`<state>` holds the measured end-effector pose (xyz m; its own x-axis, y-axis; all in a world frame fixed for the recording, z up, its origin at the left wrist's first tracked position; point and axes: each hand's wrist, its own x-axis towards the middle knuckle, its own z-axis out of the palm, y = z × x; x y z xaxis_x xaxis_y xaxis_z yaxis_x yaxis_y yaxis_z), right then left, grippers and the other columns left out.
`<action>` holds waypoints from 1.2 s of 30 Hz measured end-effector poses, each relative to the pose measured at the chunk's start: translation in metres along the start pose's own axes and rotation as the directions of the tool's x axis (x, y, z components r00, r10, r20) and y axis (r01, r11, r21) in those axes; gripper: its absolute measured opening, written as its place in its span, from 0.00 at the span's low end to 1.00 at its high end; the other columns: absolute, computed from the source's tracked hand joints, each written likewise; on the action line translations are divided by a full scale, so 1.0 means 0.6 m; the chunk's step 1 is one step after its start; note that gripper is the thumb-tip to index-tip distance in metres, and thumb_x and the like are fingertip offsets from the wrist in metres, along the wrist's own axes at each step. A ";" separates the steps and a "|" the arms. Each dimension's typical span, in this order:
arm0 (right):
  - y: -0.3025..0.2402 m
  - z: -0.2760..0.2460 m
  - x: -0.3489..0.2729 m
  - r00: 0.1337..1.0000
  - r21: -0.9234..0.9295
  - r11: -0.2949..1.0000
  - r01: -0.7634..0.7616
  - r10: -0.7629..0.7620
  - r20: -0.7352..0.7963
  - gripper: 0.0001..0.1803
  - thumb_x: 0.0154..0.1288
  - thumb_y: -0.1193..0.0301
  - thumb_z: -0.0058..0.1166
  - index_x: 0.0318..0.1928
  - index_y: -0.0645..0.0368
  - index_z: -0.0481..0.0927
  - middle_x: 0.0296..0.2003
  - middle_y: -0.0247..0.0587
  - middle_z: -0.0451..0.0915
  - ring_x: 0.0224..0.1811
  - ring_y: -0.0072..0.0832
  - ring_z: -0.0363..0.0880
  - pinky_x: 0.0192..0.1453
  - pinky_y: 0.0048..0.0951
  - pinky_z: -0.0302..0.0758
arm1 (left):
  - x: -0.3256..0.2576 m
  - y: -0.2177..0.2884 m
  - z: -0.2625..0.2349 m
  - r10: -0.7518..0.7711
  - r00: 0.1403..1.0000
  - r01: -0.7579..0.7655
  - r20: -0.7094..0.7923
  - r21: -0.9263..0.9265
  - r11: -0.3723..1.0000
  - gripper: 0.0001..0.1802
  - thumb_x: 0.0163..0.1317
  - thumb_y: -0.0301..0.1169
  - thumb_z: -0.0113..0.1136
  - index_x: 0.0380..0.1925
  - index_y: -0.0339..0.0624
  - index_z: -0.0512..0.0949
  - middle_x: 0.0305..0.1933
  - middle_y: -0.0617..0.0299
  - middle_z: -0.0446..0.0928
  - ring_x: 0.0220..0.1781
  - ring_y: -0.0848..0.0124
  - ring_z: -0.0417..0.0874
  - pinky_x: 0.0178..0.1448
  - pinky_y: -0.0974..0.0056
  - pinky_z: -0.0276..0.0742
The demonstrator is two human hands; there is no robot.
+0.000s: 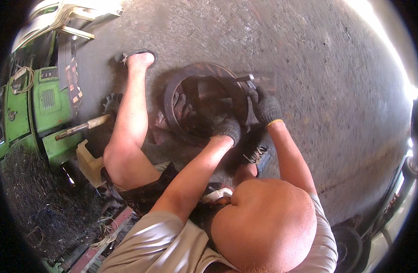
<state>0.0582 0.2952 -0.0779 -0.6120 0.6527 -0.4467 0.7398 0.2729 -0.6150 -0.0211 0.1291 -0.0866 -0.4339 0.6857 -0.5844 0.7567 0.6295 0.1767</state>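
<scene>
A large dark metal ring is on the floor between my feet, with dark, blurred pieces visible inside it. My left hand, in a dark knit glove, is closed at the ring's near right rim; its fingertips are lost in shadow. Just beyond the ring's right side, my right hand, in a similar glove with a yellow cuff edge, grips a hammer. The silvery hammer head lies over the ring's far right edge. Most of its handle is hidden by the glove.
Green machinery stands at the left, with a heap of dark metal shavings nearer me. A metal shaft juts out beside my left leg. At the far left is a pale chair. Crumpled cloth lies by the ring.
</scene>
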 end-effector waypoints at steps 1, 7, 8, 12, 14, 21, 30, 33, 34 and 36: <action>0.000 -0.003 -0.014 1.000 0.002 1.000 -0.017 0.017 0.011 0.29 0.82 0.44 0.46 0.64 0.53 0.80 0.53 0.67 0.85 0.57 0.66 0.83 0.60 0.62 0.79 | -0.001 0.000 0.005 0.029 0.999 -0.026 0.034 -0.075 0.997 0.26 0.85 0.39 0.44 0.76 0.44 0.71 0.78 0.53 0.73 0.78 0.56 0.71 0.80 0.54 0.66; -0.044 -0.029 -0.022 0.994 0.013 0.996 -0.093 0.093 0.052 0.31 0.84 0.45 0.43 0.67 0.57 0.79 0.54 0.67 0.85 0.58 0.67 0.83 0.62 0.61 0.80 | 0.033 -0.042 0.114 0.123 0.992 -0.053 0.022 -0.814 0.579 0.27 0.86 0.40 0.43 0.78 0.45 0.70 0.81 0.56 0.70 0.81 0.58 0.68 0.83 0.54 0.60; -0.063 -0.031 -0.005 0.996 -0.014 0.996 -0.086 0.086 0.037 0.30 0.82 0.46 0.46 0.67 0.56 0.79 0.53 0.67 0.86 0.57 0.66 0.84 0.62 0.61 0.80 | 0.039 -0.047 0.125 0.133 0.991 -0.079 -0.002 -0.814 0.575 0.27 0.86 0.40 0.43 0.78 0.44 0.69 0.81 0.54 0.70 0.81 0.57 0.68 0.83 0.54 0.61; -0.128 -0.037 0.055 0.996 -0.207 0.977 0.045 -0.029 0.080 0.29 0.77 0.46 0.50 0.59 0.57 0.85 0.52 0.67 0.87 0.56 0.63 0.87 0.62 0.59 0.82 | 0.043 -0.046 0.110 0.057 0.997 -0.025 0.056 -0.467 0.884 0.29 0.84 0.41 0.44 0.79 0.43 0.68 0.80 0.50 0.70 0.80 0.53 0.70 0.83 0.53 0.63; -0.122 -0.039 0.048 0.997 -0.173 0.983 0.063 -0.053 0.061 0.28 0.77 0.47 0.51 0.60 0.56 0.85 0.52 0.67 0.87 0.56 0.63 0.87 0.62 0.59 0.82 | 0.037 -0.035 0.081 0.037 0.997 -0.006 0.062 -0.436 0.900 0.29 0.83 0.41 0.45 0.79 0.42 0.68 0.80 0.48 0.70 0.80 0.51 0.70 0.82 0.53 0.64; 0.020 -0.032 -0.091 0.992 -0.061 0.990 -0.124 0.126 0.028 0.29 0.81 0.46 0.49 0.67 0.53 0.81 0.56 0.71 0.84 0.58 0.67 0.84 0.61 0.59 0.80 | 0.045 -0.030 0.082 0.028 0.993 0.022 0.115 -0.416 0.909 0.32 0.81 0.42 0.47 0.80 0.40 0.65 0.79 0.40 0.70 0.78 0.45 0.73 0.81 0.52 0.67; 0.013 0.011 -0.053 0.937 0.399 0.870 0.289 -0.173 -0.303 0.22 0.85 0.58 0.51 0.64 0.62 0.81 0.49 0.58 0.87 0.51 0.42 0.84 0.58 0.42 0.78 | 0.057 -0.052 0.180 0.067 0.981 -0.192 -0.184 -0.969 0.154 0.27 0.87 0.39 0.38 0.78 0.43 0.70 0.82 0.55 0.70 0.79 0.53 0.69 0.86 0.53 0.59; 0.005 0.028 -0.018 0.896 0.364 0.859 0.360 -0.209 -0.391 0.21 0.85 0.59 0.52 0.65 0.61 0.81 0.50 0.57 0.87 0.51 0.43 0.84 0.58 0.42 0.79 | 0.036 -0.045 0.135 0.080 0.989 -0.143 -0.122 -0.712 0.688 0.26 0.87 0.38 0.39 0.77 0.43 0.70 0.81 0.54 0.70 0.79 0.53 0.69 0.86 0.53 0.59; 0.005 0.027 -0.011 0.924 0.336 0.891 0.306 -0.193 -0.331 0.22 0.84 0.59 0.52 0.66 0.60 0.80 0.53 0.57 0.86 0.54 0.45 0.83 0.60 0.44 0.78 | 0.031 -0.039 0.121 0.044 0.992 -0.105 -0.115 -0.606 0.789 0.26 0.87 0.38 0.40 0.77 0.43 0.71 0.81 0.54 0.70 0.79 0.53 0.69 0.86 0.53 0.59; 0.008 0.021 -0.004 0.984 0.218 0.964 0.153 -0.128 -0.127 0.24 0.83 0.57 0.53 0.70 0.56 0.78 0.63 0.56 0.82 0.64 0.52 0.81 0.67 0.49 0.76 | 0.022 -0.034 0.101 0.022 0.990 -0.071 -0.141 -0.351 0.934 0.26 0.86 0.38 0.40 0.76 0.43 0.71 0.81 0.53 0.71 0.79 0.52 0.69 0.86 0.52 0.60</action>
<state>0.0596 0.2863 -0.0880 -0.6608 0.6971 -0.2782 0.5586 0.2091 -0.8027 -0.0125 0.1031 -0.1456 -0.4814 0.7442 -0.4631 0.5660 0.6673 0.4841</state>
